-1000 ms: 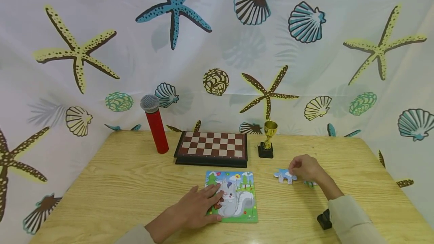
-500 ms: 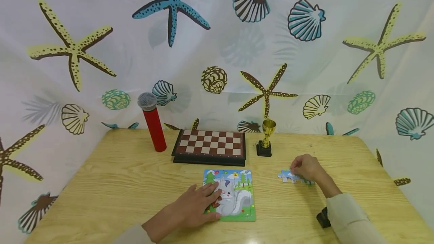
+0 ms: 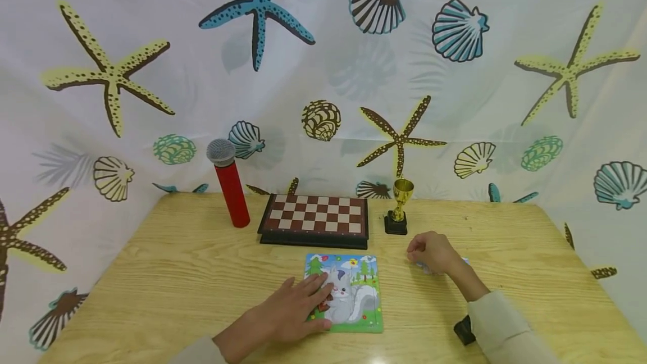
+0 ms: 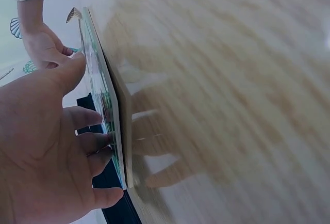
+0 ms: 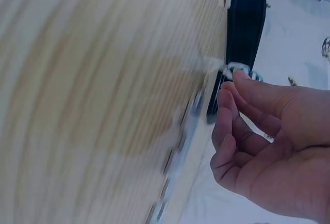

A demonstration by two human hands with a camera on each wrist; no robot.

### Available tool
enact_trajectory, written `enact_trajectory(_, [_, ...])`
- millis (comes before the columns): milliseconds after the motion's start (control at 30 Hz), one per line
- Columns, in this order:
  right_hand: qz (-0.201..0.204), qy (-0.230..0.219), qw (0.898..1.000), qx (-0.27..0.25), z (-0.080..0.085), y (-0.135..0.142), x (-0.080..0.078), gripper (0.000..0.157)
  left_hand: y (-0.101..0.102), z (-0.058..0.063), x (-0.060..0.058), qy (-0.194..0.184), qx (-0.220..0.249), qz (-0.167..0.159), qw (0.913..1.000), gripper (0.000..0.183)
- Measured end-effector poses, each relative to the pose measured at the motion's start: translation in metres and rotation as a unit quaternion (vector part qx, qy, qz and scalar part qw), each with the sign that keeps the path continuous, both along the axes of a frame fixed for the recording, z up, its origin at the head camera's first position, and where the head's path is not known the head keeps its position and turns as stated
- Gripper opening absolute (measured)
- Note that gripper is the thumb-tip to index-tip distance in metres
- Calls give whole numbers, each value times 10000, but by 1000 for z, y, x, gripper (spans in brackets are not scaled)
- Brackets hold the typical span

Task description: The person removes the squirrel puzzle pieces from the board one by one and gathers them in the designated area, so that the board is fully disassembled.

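Note:
A jigsaw puzzle (image 3: 354,302) with a grey squirrel picture lies flat on the table. My left hand (image 3: 290,310) rests on its left side, fingers spread across the picture; the left wrist view shows the fingertips over the board (image 4: 105,95). To the right of the puzzle, my right hand (image 3: 433,251) pinches a small puzzle piece (image 5: 238,70) between thumb and fingertips. Most of that piece is hidden by the fingers. Loose blue and white puzzle pieces (image 3: 429,269) lie below this hand, partly covered by it. Their edges (image 5: 178,154) appear along the tabletop in the right wrist view.
Behind the puzzle stands a folded chessboard box (image 3: 315,218). A small gold trophy (image 3: 400,206) is to its right, and a red microphone (image 3: 231,184) stands upright to its left. A patterned curtain (image 3: 323,72) hangs behind the wooden table (image 3: 167,274).
My right hand has moved left, from above the loose pieces toward the puzzle, with a piece in its fingers. My left hand stays on the puzzle.

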State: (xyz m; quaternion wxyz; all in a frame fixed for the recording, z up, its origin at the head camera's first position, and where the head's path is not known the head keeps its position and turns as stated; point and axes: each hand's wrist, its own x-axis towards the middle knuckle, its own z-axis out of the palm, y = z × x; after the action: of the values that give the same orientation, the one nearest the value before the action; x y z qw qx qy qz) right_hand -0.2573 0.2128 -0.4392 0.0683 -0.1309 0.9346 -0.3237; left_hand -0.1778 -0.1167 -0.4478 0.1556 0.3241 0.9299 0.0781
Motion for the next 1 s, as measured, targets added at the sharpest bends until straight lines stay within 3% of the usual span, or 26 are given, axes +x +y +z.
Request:
enact_trajectory(200, [526,34,9985,-140,-2,-29,2,9,1,-2,3,-4,-46,42,10000,73])
enact_trajectory(500, [835,51,9946,-607,1,-72,3,11,-2,0,9,-213,-25,127,9997,74])
enact_trajectory(733, [795,-97,9946,-653,1,-98,5,15,-7,9,15,-324,47,97,9994,71])
enact_trajectory(1000, [809,-170,9929,-857,-7,-123,7,13,-10,8,22,-384,-18,92,9992,72])
